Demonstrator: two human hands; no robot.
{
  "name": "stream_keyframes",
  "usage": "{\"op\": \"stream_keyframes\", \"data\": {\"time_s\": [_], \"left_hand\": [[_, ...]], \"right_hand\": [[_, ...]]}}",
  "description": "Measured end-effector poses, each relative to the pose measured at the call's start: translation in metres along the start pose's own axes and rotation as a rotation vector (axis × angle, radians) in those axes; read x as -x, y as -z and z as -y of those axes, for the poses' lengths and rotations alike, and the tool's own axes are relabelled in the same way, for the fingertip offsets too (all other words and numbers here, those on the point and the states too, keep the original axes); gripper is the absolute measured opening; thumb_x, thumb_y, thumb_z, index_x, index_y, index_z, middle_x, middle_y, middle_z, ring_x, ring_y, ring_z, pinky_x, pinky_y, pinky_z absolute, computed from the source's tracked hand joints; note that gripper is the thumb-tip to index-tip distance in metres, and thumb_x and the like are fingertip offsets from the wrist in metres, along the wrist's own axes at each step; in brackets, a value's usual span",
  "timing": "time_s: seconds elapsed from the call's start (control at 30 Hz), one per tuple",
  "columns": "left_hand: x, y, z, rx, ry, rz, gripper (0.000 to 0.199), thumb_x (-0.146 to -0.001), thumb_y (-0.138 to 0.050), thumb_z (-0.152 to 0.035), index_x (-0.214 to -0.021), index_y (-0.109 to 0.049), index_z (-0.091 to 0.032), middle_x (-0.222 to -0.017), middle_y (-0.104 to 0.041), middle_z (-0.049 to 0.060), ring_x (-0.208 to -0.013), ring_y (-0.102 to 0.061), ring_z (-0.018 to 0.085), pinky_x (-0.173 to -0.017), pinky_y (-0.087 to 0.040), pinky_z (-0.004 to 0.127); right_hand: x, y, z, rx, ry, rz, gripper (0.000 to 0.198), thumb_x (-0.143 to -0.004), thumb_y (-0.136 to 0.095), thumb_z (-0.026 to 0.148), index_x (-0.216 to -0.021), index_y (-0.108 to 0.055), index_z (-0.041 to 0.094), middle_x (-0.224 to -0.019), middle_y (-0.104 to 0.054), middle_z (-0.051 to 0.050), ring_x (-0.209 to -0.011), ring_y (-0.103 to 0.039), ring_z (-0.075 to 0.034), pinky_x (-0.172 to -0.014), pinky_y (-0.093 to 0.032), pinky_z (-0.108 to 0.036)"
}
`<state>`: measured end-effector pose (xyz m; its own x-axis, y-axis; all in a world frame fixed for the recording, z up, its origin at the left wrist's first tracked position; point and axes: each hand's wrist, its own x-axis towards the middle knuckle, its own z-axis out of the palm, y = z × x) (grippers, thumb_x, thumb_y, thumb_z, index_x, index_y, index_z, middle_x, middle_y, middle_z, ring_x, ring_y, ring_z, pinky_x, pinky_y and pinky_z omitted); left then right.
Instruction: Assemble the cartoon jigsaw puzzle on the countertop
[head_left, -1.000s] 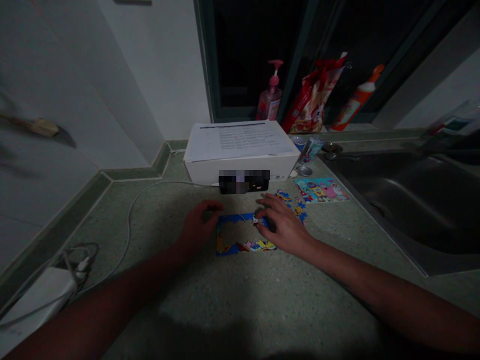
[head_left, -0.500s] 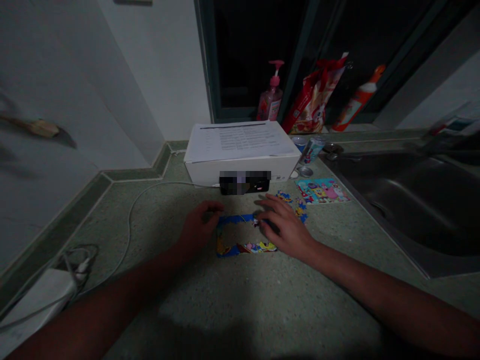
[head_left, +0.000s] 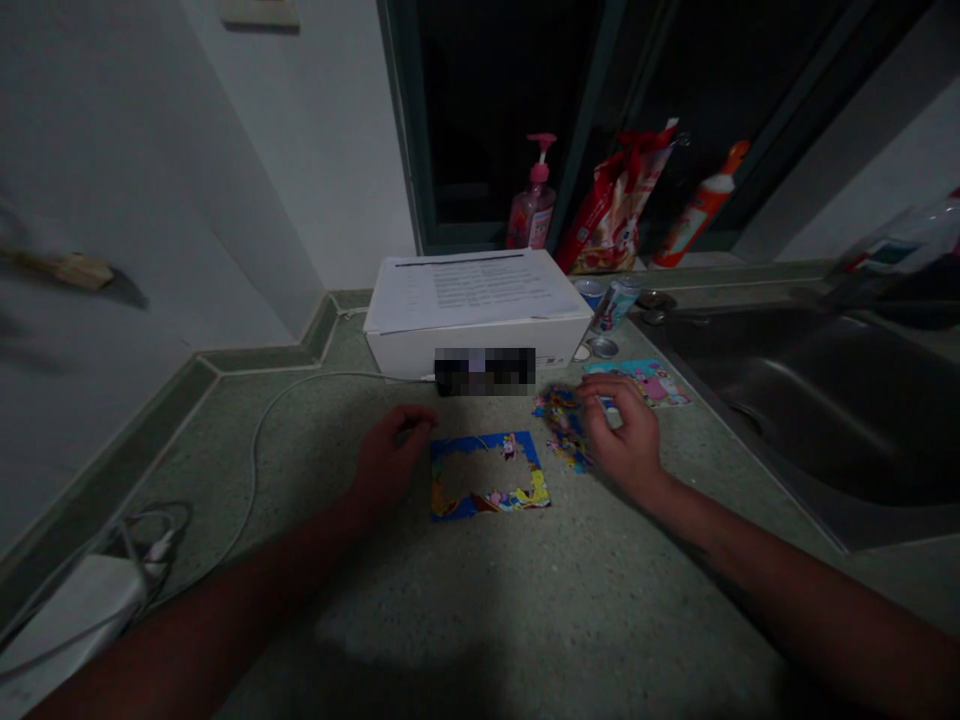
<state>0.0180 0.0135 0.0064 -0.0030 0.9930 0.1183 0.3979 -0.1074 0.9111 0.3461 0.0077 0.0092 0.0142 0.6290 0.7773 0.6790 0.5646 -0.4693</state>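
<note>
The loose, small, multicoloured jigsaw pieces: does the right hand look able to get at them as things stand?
Probably yes: the bare right hand is at the right edge of the loose, multicoloured jigsaw pieces, and nothing visible blocks its way; whether it touches them is unclear.

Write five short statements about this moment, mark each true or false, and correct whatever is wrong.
1. The right hand is at the loose puzzle pieces. True.
2. The puzzle border is filled in at its middle. False: the middle is open, showing countertop.
3. A printed sheet lies on the white box. True.
4. The left hand grips the pump bottle. False: the left hand is near the puzzle border's upper left corner; the pump bottle stands behind the white box.
5. The sink is right of the puzzle border. True.
</note>
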Motion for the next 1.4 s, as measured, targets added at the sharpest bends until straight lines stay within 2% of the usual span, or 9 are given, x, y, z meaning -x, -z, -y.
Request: {"op": "stream_keyframes", "data": {"time_s": [0.27, 0.43, 0.77, 1.03, 1.27, 1.4], "left_hand": [[0.0, -0.002, -0.001, 0.006, -0.012, 0.003, 0.015, -0.088, -0.062, -0.037, -0.091, -0.073, -0.027, -0.097, -0.08, 0.005, -0.099, -0.075, 0.03, -0.098, -0.06, 0.054], [0.0, -0.002, -0.007, 0.037, -0.005, 0.011, 0.01, -0.088, -0.064, -0.037, -0.087, -0.072, -0.031, -0.096, -0.08, 0.001, -0.098, -0.075, 0.029, -0.098, -0.06, 0.052], [-0.005, -0.01, -0.004, -0.02, -0.025, 0.009, 0.015, -0.087, -0.06, -0.038, -0.09, -0.071, -0.029, -0.096, -0.079, 0.004, -0.098, -0.074, 0.029, -0.098, -0.059, 0.052], [-0.004, -0.005, -0.01, -0.081, -0.006, 0.078, 0.012, -0.091, -0.059, -0.039, -0.089, -0.071, -0.036, -0.1, -0.08, 0.0, -0.101, -0.074, 0.029, -0.1, -0.059, 0.054], [-0.004, -0.008, -0.007, -0.07, -0.036, 0.054, 0.016, -0.089, -0.059, -0.033, -0.093, -0.073, -0.026, -0.098, -0.08, 0.006, -0.098, -0.074, 0.029, -0.096, -0.06, 0.051], [-0.004, -0.006, -0.007, -0.093, -0.042, 0.071, 0.016, -0.09, -0.059, -0.034, -0.094, -0.073, -0.027, -0.099, -0.08, 0.005, -0.099, -0.074, 0.029, -0.096, -0.059, 0.05]], "right_hand": [[0.003, -0.005, -0.007, -0.001, -0.018, 0.072, 0.011, -0.1, -0.058, 0.022, -0.099, -0.066, 0.029, -0.099, -0.073, -0.006, -0.097, -0.07, -0.028, -0.087, -0.055, -0.049], [0.003, -0.006, -0.011, -0.01, -0.022, 0.081, 0.012, -0.1, -0.058, 0.022, -0.1, -0.067, 0.031, -0.1, -0.074, -0.005, -0.099, -0.07, -0.029, -0.088, -0.056, -0.05], [0.003, -0.004, -0.006, -0.023, -0.038, 0.093, 0.012, -0.098, -0.059, 0.023, -0.1, -0.067, 0.031, -0.098, -0.075, -0.006, -0.097, -0.07, -0.029, -0.086, -0.056, -0.051], [0.004, -0.007, -0.008, -0.036, -0.038, 0.12, 0.011, -0.096, -0.061, 0.023, -0.099, -0.068, 0.03, -0.097, -0.076, -0.006, -0.096, -0.072, -0.03, -0.09, -0.056, -0.054], [0.005, -0.007, -0.005, -0.06, 0.015, 0.157, 0.012, -0.096, -0.06, 0.021, -0.101, -0.068, 0.029, -0.1, -0.076, -0.005, -0.099, -0.071, -0.028, -0.09, -0.056, -0.051], [0.007, -0.008, -0.002, -0.084, 0.02, 0.167, 0.014, -0.096, -0.059, 0.021, -0.103, -0.068, 0.03, -0.101, -0.076, -0.005, -0.1, -0.071, -0.028, -0.09, -0.056, -0.051]]}}
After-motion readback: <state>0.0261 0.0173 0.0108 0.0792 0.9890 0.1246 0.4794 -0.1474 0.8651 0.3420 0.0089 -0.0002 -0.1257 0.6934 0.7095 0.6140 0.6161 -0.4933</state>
